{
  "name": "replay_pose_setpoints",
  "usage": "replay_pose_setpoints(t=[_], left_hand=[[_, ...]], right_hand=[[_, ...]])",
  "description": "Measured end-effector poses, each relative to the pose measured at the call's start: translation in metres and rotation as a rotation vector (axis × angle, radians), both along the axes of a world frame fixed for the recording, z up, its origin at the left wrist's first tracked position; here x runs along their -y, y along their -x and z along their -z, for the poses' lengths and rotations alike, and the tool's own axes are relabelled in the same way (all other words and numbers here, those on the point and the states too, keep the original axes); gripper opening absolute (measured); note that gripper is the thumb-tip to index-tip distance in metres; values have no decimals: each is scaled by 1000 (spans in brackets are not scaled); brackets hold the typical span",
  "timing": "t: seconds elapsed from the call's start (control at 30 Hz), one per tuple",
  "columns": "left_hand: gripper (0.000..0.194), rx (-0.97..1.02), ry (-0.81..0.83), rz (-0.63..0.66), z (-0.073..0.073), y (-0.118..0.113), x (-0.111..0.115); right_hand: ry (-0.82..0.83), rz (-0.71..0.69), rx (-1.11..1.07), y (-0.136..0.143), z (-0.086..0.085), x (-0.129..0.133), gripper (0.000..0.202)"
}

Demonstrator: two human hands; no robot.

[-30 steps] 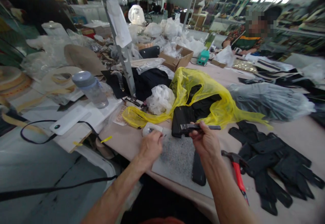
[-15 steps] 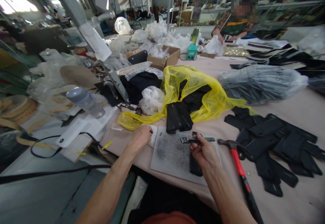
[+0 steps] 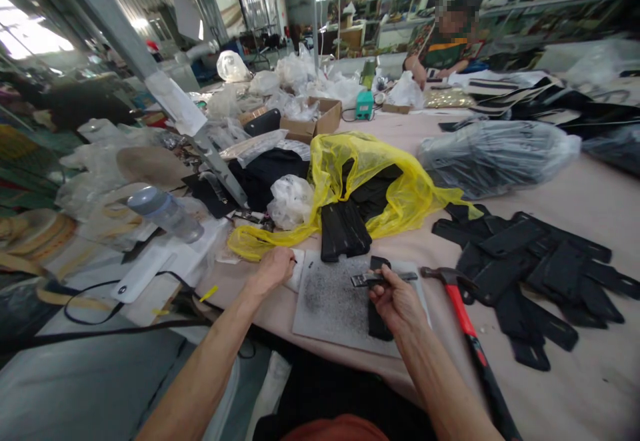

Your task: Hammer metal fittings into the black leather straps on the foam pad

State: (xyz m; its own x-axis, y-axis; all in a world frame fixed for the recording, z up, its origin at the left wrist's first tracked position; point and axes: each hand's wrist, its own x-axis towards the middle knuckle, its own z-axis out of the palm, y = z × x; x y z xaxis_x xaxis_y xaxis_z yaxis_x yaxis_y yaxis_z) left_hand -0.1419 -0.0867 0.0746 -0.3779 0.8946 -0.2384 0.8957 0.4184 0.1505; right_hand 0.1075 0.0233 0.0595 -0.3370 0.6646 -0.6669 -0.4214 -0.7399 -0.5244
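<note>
My left hand [image 3: 276, 267] is closed at the left edge of a speckled light board [image 3: 325, 307], over a small white sheet [image 3: 296, 274]; a tiny dark thing shows at its fingertips, too small to name. Above the board's right part, my right hand [image 3: 397, 297] grips a flat metal tool [image 3: 361, 280] lying sideways. A black fabric strip [image 3: 380, 321] lies beneath that hand, partly hidden by it. Black pieces [image 3: 344, 231] stick out of a yellow bag [image 3: 400, 207] behind the board. To the right lies a hammer [image 3: 463, 311] with a red and black handle.
Many black strips [image 3: 530, 261] are piled at the right, with a clear plastic bundle [image 3: 500, 157] behind them. On the left stand a bottle [image 3: 167, 214] and a slanted metal post [image 3: 215, 161]. Across the table sits a person [image 3: 443, 51] beyond a green box [image 3: 365, 105].
The whole view has shifted slightly, with most things now a little further left. Both hands keep nearly the same places and grips; more of the black strip shows beside my right hand.
</note>
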Motion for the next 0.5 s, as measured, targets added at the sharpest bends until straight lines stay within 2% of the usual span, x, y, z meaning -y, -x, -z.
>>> replay_pose_setpoints(t=[0.33, 0.5], left_hand=[[27, -51, 4, 33, 4, -2, -3], [22, -28, -121, -16, 7, 0, 2]], right_hand=[[6, 6, 18, 4, 1, 2, 16], [-25, -22, 22, 6, 4, 3, 17]])
